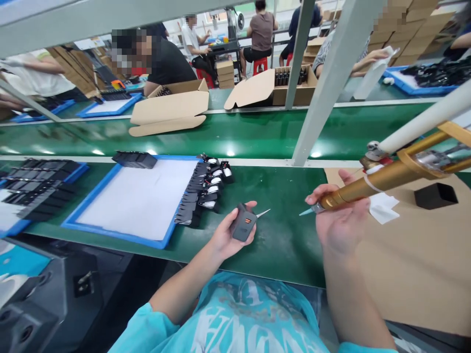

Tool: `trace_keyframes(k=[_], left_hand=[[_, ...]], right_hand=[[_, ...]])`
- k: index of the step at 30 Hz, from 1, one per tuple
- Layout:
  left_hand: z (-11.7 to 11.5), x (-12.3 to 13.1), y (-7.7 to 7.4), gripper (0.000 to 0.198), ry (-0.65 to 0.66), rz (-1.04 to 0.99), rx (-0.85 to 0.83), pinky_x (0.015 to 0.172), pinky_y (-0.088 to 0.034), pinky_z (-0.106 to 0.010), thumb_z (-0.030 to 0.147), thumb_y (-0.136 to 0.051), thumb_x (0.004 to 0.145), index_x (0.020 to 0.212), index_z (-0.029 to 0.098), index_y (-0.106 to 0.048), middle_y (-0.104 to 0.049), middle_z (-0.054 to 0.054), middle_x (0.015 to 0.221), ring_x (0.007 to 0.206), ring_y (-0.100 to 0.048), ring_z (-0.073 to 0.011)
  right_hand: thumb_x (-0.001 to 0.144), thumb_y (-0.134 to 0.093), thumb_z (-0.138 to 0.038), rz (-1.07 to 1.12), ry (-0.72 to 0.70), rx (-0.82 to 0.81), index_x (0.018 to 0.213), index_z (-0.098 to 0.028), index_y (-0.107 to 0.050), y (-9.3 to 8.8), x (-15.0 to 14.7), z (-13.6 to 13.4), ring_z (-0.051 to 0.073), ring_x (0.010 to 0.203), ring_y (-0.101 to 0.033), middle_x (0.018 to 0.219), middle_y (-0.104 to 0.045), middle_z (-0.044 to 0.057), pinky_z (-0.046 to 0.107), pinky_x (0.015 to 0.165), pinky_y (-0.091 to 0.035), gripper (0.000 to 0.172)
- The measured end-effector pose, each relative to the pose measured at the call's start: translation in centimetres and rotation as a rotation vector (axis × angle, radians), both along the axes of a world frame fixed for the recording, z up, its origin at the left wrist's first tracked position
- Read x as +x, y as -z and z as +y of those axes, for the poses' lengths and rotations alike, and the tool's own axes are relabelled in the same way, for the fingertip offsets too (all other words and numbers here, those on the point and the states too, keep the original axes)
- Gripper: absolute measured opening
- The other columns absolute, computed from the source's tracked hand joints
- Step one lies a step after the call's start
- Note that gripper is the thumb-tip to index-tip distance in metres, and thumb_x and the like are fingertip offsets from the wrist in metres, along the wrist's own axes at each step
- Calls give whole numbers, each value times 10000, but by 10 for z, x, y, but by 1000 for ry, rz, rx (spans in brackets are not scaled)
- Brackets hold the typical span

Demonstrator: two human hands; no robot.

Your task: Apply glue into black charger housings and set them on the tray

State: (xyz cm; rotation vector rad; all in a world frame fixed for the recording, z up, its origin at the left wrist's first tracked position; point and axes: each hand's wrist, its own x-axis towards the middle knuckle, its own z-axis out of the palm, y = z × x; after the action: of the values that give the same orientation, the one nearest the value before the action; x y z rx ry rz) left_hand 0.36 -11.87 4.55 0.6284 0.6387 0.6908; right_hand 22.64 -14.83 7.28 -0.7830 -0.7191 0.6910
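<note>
In the middle of the head view, my left hand [228,234] is closed around a small dark grey plastic housing [244,224] with orange markings on its face. A thin, pale pointed tool [263,213], perhaps a tweezers tip, sticks out to the right beside the housing; its other end is hidden by the hand. To the right, my right hand [340,223] grips a gold-coloured dispensing gun [368,191] near its front end, palm beneath it. Its light blue tapered nozzle [306,212] points left toward the housing, with a gap between them.
A blue-rimmed tray [117,237] lies left, with several black parts [191,201] along its right edge. Another loaded tray [40,191] stands farther left. Right are cardboard [415,269], white tissue [383,208] and a black block [436,195]. Beyond a green conveyor [243,132], people work.
</note>
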Motion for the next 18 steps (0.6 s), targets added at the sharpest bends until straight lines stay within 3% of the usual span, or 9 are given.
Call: trace_keyframes(k=[5, 10, 12, 14, 16, 18], left_hand=[[1, -14, 3, 548, -3, -211, 5, 441, -375, -189, 509, -630, 840, 1267, 178, -539, -601, -20, 737, 549, -549, -116], [2, -37, -2, 569, -35, -138, 202, 479, -420, -205, 546, -633, 835, 1281, 211, -521, -604, -17, 765, 619, -597, -147], [8, -53, -7, 544, -123, 53, 393, 558, -456, -222, 540, -644, 832, 1255, 217, -534, -595, -13, 812, 664, -595, -141], [24, -76, -12, 486, -266, 368, 640, 669, -477, -245, 509, -641, 847, 1224, 222, -537, -598, -18, 892, 752, -597, -150], [53, -105, -14, 440, -424, 775, 877, 771, -477, -279, 473, -603, 879, 1227, 219, -517, -608, -36, 975, 851, -599, -177], [93, -140, -15, 442, -543, 1261, 1040, 853, -460, -321, 447, -554, 904, 1261, 195, -494, -613, -72, 1032, 938, -596, -216]], right_hand=[[819, -490, -678, 3, 27, -31, 1207, -246, -585, 4, 4, 2, 192, 593, -582, 756, -671, 20, 351, 628, -449, 588], [741, -518, -731, 4, 81, -84, 1150, -267, -623, 1, 7, 4, 217, 584, -562, 696, -651, 18, 394, 627, -422, 628], [680, -554, -750, 32, 123, -122, 1099, -282, -655, 0, 9, 5, 229, 582, -541, 667, -633, 21, 424, 617, -408, 636], [596, -600, -768, 47, 149, -148, 1032, -300, -688, 3, 14, 6, 242, 580, -517, 625, -603, 28, 456, 594, -388, 646], [604, -575, -769, 34, 145, -144, 1021, -321, -701, 12, 20, 8, 252, 589, -502, 601, -576, 42, 491, 598, -365, 624], [694, -516, -698, 179, 141, -158, 1062, -330, -701, 23, 26, 10, 254, 608, -501, 624, -577, 59, 534, 653, -346, 552]])
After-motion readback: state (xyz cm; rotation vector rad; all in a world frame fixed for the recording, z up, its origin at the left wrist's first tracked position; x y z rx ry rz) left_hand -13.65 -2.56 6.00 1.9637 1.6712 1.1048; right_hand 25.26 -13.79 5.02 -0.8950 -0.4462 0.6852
